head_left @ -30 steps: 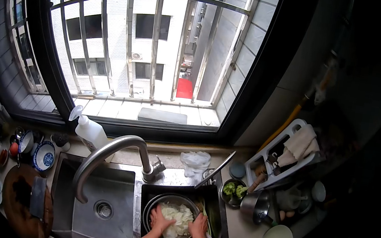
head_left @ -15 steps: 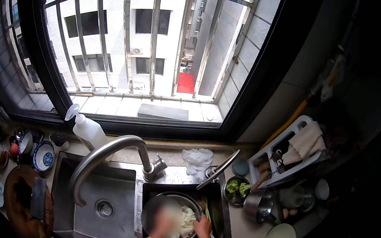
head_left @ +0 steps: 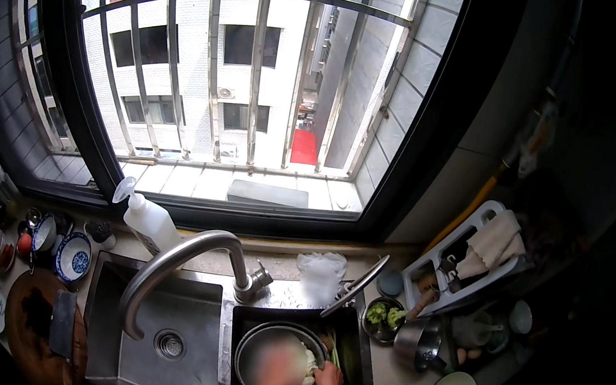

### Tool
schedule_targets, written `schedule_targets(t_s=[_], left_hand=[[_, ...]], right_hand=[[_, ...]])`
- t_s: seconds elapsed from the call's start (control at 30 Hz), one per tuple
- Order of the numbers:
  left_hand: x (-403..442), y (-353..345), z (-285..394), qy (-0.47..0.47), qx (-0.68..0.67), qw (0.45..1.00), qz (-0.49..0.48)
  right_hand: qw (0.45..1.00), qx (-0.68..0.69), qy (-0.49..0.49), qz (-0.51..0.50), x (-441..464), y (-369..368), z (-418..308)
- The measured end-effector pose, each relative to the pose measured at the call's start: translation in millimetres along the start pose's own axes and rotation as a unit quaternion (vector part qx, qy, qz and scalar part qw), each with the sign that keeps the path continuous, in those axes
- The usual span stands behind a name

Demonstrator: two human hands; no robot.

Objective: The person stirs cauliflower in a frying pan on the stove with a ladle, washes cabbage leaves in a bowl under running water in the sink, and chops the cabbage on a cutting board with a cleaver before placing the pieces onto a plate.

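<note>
Steel double sink beneath a barred window; round metal bowl in the right basin.

Left hand, blurred, finger state unclear, has moved from the bowl's left side over its middle, hiding more of the soft white pieces inside; right hand curls at the rim, grip unclear. Beyond: one curved faucet, one round wooden board, two eggs.

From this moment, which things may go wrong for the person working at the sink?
1. Pale pieces lie near the rim of the metal bowl, beside the right hand; some might slip over into the dark basin.
2. If the left hand, blurred over the bowl, pressed unevenly, the bowl might tilt.
3. A cleaver lies loose on the round board; a careless bump could knock it.
</note>
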State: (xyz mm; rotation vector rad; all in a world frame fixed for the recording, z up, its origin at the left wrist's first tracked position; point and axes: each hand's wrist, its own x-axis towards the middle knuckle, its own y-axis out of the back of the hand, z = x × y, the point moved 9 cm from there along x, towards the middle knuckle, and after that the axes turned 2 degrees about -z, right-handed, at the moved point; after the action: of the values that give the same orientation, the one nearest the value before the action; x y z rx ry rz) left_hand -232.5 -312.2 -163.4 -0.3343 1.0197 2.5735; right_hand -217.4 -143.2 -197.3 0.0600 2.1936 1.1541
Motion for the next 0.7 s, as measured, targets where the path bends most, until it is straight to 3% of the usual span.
schedule_targets(t_s=[0.1, 0.23, 0.37, 0.47, 0.57, 0.7], left_hand=[[6, -30, -13, -0.007, 0.067, 0.995, -0.071], [16, -42, -38, -0.049, 0.097, 0.993, -0.055], [17, -33, -37, 0.01, 0.24, 0.968, -0.074], [22, -36, -42, -0.001, 0.285, 0.957, -0.049], [28, -36, -43, 0.007, 0.265, 0.962, -0.066], [31, -31, -50, -0.007, 0.082, 0.989, -0.123]], right_hand=[[1.0, -0.002, -0.009, -0.003, 9, -9, 10], [1.0, 0.0, -0.021, 0.006, 10, -9, 13], [1.0, -0.002, -0.015, 0.012, 11, -10, 12], [1.0, -0.011, -0.023, 0.004, 12, -11, 13], [0.999, -0.003, -0.04, 0.013, 22, -19, 26], [0.998, 0.011, -0.052, -0.028, 7, -6, 12]])
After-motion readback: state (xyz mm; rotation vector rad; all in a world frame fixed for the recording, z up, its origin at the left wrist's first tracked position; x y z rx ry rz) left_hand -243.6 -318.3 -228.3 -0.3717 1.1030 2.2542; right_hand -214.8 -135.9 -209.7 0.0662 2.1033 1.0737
